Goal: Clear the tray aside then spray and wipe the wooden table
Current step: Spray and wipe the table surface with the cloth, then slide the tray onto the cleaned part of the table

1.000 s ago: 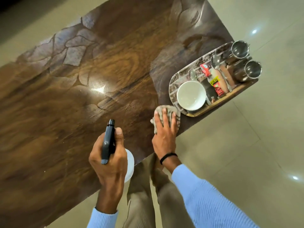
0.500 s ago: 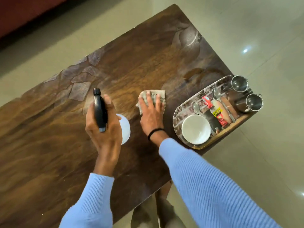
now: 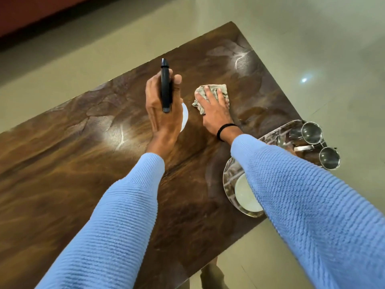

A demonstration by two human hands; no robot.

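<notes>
Wiping: right hand (image 3: 214,111) flat, fingers straight, presses cloth (image 3: 221,89) on table (image 3: 83,153) far-centre, left hand (image 3: 164,113) grips sprayer (image 3: 166,86) just left, tray (image 3: 227,184) at right edge; press evenly, overlap strokes, mind sleeve (image 3: 291,184) over tray.

far steel cup (image 3: 311,133) is standing at the right, just beside near steel cup (image 3: 329,158) | white bowl (image 3: 244,195) is sitting nearer, partly hidden | beige floor (image 3: 312,28) is reflecting a light spot (image 3: 304,80) | dark red strip (image 3: 31,11) is running along the far left
</notes>
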